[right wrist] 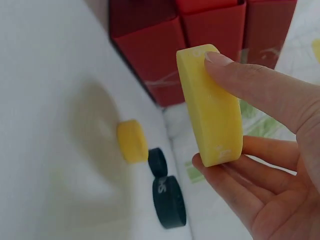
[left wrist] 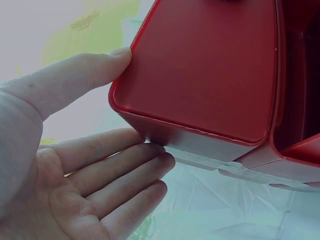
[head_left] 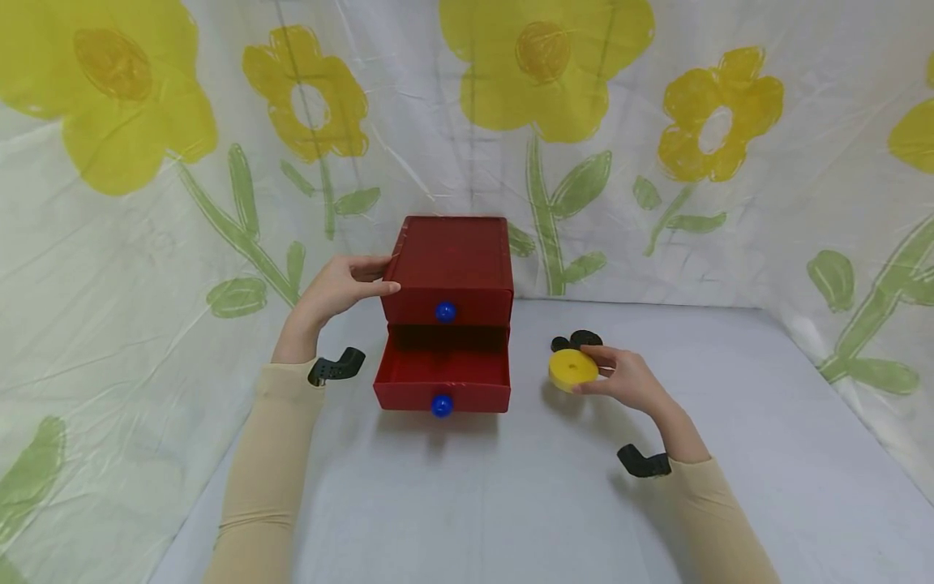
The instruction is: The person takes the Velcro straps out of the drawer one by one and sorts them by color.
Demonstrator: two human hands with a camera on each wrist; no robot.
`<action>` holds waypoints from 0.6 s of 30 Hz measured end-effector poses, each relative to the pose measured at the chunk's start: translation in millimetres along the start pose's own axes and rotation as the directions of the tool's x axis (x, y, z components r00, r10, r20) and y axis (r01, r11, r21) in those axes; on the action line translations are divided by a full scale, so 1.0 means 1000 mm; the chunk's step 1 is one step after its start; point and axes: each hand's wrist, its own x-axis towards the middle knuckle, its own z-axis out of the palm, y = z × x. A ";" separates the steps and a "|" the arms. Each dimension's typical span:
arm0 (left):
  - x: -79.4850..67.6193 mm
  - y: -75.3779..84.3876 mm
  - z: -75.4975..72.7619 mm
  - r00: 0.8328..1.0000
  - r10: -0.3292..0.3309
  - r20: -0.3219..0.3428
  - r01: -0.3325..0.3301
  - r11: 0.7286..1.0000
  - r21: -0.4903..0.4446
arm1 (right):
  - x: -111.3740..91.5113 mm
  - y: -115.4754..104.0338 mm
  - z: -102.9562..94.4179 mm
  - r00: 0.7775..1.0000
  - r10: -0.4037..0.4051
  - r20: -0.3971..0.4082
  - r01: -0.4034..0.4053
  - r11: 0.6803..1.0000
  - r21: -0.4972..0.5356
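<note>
A red two-drawer box [head_left: 456,251] with blue knobs stands mid-table. Its upper drawer [head_left: 409,307] is closed, while the lower drawer [head_left: 409,397] is pulled out and looks bare inside. My left hand [head_left: 336,288] touches the box's upper left side, thumb at the front edge and the other fingers straight in the left wrist view. To the right of the box, my right hand [head_left: 629,381] pinches a thick yellow disc [head_left: 571,369] by its rim between thumb and fingers. The disc is raised above the table, its shadow below.
Beyond the held disc lie a large black disc [head_left: 586,337] and a small black disc [head_left: 559,344]. A smaller yellow disc [right wrist: 132,141] sits beside them in the right wrist view. The white tabletop [head_left: 554,503] meets a flower-painted curtain [head_left: 409,97] at the back.
</note>
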 end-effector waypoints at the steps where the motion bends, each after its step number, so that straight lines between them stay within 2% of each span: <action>1: 0.000 0.000 0.000 1.000 -0.002 -0.002 0.002 1.000 -0.001 | 0.000 0.002 0.000 1.000 -0.001 0.001 0.001 1.000 -0.007; 18: -0.002 0.007 0.000 1.000 -0.024 0.020 0.025 0.999 -0.028 | -0.006 0.036 -0.007 0.999 0.027 -0.028 -0.028 0.999 -0.030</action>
